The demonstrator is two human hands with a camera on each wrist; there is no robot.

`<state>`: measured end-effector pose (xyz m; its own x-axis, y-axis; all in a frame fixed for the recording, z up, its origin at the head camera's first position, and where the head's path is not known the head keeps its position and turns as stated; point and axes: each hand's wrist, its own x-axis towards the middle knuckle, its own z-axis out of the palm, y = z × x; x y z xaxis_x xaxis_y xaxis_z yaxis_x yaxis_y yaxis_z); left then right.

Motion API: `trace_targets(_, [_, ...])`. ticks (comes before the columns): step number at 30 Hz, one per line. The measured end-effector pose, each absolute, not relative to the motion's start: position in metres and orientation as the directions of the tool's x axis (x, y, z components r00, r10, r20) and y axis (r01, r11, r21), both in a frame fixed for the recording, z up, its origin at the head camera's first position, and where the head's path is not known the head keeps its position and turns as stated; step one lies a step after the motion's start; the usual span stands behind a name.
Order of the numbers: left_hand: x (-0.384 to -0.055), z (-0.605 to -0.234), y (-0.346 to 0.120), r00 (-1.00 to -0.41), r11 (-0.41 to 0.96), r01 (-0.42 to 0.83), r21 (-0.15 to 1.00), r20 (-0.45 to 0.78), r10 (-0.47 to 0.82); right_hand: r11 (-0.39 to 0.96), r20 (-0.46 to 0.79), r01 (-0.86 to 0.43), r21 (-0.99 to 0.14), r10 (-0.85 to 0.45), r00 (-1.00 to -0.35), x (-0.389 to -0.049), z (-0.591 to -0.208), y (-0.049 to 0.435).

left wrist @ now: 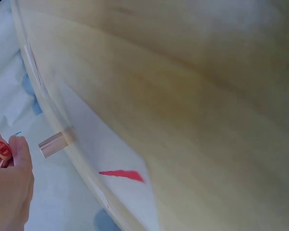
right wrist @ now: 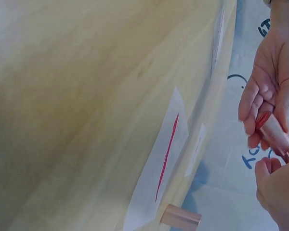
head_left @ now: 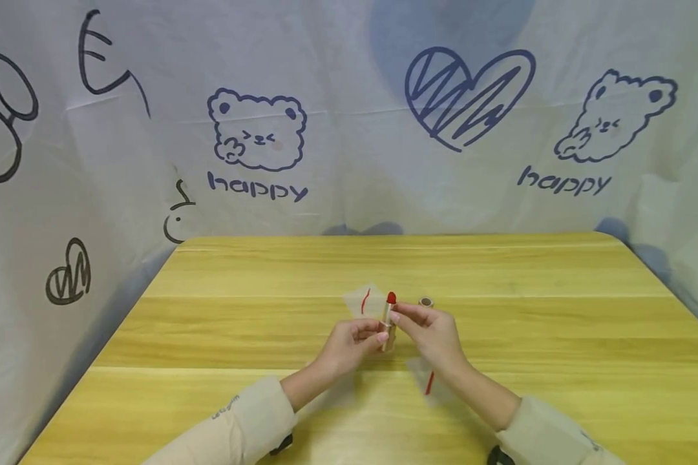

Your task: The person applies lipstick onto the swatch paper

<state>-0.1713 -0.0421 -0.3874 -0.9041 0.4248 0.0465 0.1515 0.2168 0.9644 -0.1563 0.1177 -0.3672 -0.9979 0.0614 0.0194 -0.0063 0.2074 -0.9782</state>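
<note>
Upright between both hands is an uncapped lipstick (head_left: 388, 316), its red bullet showing at the top of a shiny tube. My left hand (head_left: 344, 349) grips the tube's lower part between thumb and fingers. From the other side, my right hand (head_left: 436, 336) pinches it higher up, just below the red tip. In the left wrist view the lipstick's base (left wrist: 2, 148) shows a round red label. The right wrist view has the left hand (right wrist: 274, 72) and right hand (right wrist: 282, 192) meeting at the rose-gold tube (right wrist: 275, 132).
The lipstick cap (head_left: 426, 301) stands on the wooden table (head_left: 238, 310), beyond the right hand. A white paper (head_left: 353, 301) with a red stroke lies behind the hands. Another marked paper (head_left: 417, 371) is partly under the right forearm, and a pale sheet (head_left: 338, 391) is beside the left forearm.
</note>
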Motion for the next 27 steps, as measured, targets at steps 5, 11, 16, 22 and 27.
trace_targets(5, [-0.172,-0.388,-0.043,-0.87,0.177,0.129,0.976,0.026,0.492,0.206,0.009,-0.007,-0.978,0.007,-1.0,-0.158,-0.366,0.122])
trace_targets(11, [-0.173,-0.389,-0.042,-0.849,0.168,0.132,0.977,0.024,0.528,0.199,0.011,-0.024,-0.98,-0.064,-0.998,-0.16,-0.365,0.128])
trace_targets(16, [-0.171,-0.388,-0.038,-0.872,0.224,0.143,0.964,0.015,0.489,0.221,0.027,-0.039,-0.975,-0.056,-0.998,-0.159,-0.365,0.13])
trace_targets(22, [-0.169,-0.388,-0.032,-0.905,0.259,0.172,0.95,0.049,0.423,0.224,0.042,-0.049,-0.973,-0.034,-0.999,-0.158,-0.366,0.13])
trace_targets(27, [-0.167,-0.386,-0.03,-0.916,0.232,0.165,0.959,0.061,0.396,0.214,0.047,-0.059,-0.975,-0.061,-0.997,-0.158,-0.364,0.131])
